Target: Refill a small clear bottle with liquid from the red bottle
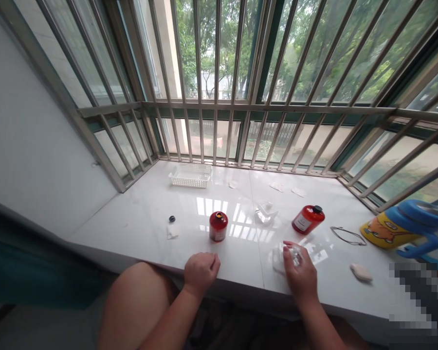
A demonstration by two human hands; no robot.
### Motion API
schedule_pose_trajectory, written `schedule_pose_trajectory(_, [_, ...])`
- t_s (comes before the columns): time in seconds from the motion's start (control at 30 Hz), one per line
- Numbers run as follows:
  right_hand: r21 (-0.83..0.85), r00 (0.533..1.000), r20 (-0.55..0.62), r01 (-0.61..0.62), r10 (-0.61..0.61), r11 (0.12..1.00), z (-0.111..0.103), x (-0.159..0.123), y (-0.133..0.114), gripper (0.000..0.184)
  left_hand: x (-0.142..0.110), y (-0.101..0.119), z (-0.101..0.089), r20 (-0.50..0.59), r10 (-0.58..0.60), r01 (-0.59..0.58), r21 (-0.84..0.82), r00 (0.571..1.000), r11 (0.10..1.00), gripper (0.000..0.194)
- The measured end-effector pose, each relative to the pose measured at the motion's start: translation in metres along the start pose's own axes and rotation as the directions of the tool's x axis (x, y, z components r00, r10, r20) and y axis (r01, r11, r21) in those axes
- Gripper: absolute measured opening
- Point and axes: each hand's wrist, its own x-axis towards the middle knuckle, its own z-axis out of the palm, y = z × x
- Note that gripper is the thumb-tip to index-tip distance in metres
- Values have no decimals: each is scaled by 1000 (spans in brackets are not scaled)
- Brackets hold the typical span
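Note:
My right hand is shut on a small piece of clear plastic, with a crumpled white tissue under and beside it on the sill. My left hand rests curled near the front edge of the white marble sill, with nothing visible in it. The nearest thing to it is an upright red canister with an open top. A second red canister with a black cap lies tilted on its side, beyond my right hand.
A white plastic basket stands at the back, near the window bars. A clear plastic lid, a wire loop, a black cap, white pads and a blue-and-yellow cup lie about the sill.

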Motion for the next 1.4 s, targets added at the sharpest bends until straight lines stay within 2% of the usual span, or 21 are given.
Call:
schedule_pose_trajectory(0.17, [7, 1000, 1, -13, 13, 1000, 0, 0, -2, 60, 0, 0, 1, -3, 6, -6, 4, 1000, 1000, 42])
schedule_pose_trajectory(0.4, [28, 993, 1, -114, 114, 993, -2, -2, -4, 63, -1, -1, 2, -3, -1, 1, 0, 1000, 1000, 41])
schedule_pose_trajectory(0.5, [47, 992, 25, -121, 120, 992, -4, -2, -4, 64, -1, -1, 3, -3, -16, 16, -3, 1000, 1000, 40])
schedule_pose_trajectory(0.83, [104, 993, 88, -92, 83, 990, -5, -3, 2, 59, 0, 1, 1, -4, -32, 32, -24, 999, 999, 42])
schedule_pose_trajectory(1.07, [170, 977, 207, 18, -54, 985, 4, -3, -6, 52, 7, 4, -7, 34, -107, 111, -151, 994, 982, 43])
schedule_pose_trajectory(1.2, [216, 957, 260, 70, -126, 974, 28, -16, -23, 49, 16, 23, -23, 90, -123, 145, -319, 988, 937, 44])
schedule_pose_trajectory(1.33, [225, 965, 227, 76, -128, 971, 54, -34, -35, 70, 29, 59, -34, 141, -12, 84, -519, 990, 851, 23])
schedule_pose_trajectory(1.4, [226, 971, 204, 76, -124, 971, 60, -39, -37, 78, 38, 76, -33, 157, 63, 43, -593, 986, 804, 41])
